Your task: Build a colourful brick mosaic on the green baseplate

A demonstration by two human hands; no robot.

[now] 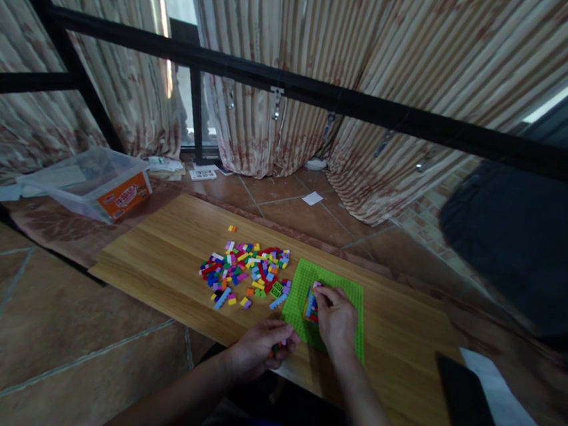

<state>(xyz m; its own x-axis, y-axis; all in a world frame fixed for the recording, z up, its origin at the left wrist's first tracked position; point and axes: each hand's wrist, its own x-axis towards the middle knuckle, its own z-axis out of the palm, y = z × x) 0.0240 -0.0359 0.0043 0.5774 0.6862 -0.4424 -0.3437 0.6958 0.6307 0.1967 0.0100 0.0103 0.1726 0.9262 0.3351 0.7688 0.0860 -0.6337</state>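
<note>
Wood-grain tabletop [159, 254] here, brown tile floor [75, 347] around it, striped curtains with reddish blotches [290, 39] along the far side and a black rail [238, 66] cutting across in front of them. Off the table's far left there's a clear plastic bin [73, 186]; can't really tell what's in it. Its orange label [125, 196] has white lettering, too blurry to read. Loose toy bricks [239, 262] are heaped mid-table, just left of a green studded baseplate [299, 288] with a small multicolored brick build [310, 307] on it. Left hand [266, 346] is curled around a few bricks at the near edge. Right hand [337, 314] has its fingertips pinched together at the build; can't tell if they're gripping a brick.
</note>
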